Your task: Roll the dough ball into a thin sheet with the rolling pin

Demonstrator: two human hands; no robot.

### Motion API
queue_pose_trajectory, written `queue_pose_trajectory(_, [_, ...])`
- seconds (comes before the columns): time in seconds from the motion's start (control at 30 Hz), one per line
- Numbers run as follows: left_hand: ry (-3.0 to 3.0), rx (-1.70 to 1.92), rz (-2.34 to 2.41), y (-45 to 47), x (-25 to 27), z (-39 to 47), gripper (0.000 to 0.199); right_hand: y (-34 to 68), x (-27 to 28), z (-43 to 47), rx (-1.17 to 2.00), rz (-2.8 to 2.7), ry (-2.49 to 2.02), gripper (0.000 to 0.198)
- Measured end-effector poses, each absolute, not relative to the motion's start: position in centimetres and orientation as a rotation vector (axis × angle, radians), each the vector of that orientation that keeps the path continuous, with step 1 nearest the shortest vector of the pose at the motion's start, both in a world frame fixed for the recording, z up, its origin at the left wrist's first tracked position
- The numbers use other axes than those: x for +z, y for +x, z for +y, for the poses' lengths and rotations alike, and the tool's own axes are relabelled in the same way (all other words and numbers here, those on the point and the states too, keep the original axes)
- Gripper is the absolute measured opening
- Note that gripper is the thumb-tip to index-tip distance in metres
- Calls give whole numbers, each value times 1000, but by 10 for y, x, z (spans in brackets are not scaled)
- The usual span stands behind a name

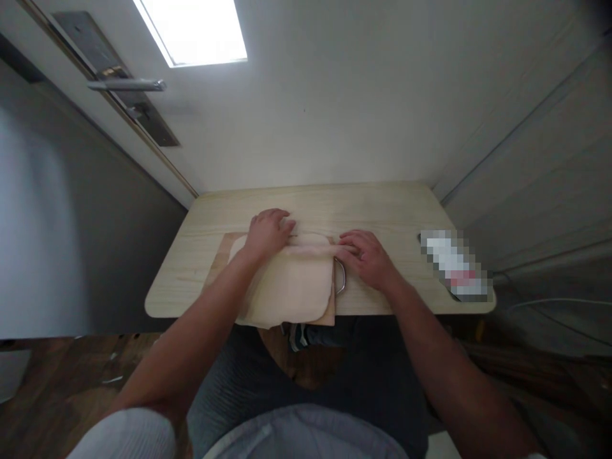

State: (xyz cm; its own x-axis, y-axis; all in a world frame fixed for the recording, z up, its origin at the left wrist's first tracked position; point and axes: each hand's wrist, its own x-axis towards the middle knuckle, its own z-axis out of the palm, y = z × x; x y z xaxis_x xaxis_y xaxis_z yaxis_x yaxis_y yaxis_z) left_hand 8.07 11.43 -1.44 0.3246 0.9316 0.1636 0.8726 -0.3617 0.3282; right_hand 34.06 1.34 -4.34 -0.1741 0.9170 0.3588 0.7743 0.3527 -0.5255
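Observation:
A wide, thin sheet of pale dough (291, 287) lies over a wooden cutting board (326, 317) and hangs a little past its front edge. Across the far part of the dough runs a light rolling pin (313, 250). My right hand (367, 258) is closed around the pin's right end, beside the board's metal loop handle (341, 277). At the pin's other end rests my left hand (269, 233), fingers curled over it; its palm hides that end. The dough's left side is partly behind my left forearm.
The board sits at the front edge of a small light-wood table (182, 274). A phone (454, 264), its screen blurred out, lies at the table's right. Behind stands a pale door with a metal lever handle (127, 84). My legs are under the table.

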Motion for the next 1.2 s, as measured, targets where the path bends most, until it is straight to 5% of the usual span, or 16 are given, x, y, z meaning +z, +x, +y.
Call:
queue_pose_trajectory(0.4, [2470, 342, 1700, 86, -17, 103, 41, 311, -50, 7, 93, -1799, -1825, 49])
queue_pose_trajectory(0.83, [2463, 360, 1726, 79, -15, 62, 45, 297, -43, -41, -6, -1797, -1942, 48])
queue_pose_trajectory(1.2, [2460, 415, 1724, 83, -19, 81, 43, 284, -28, 23, -92, -1903, -2131, 51])
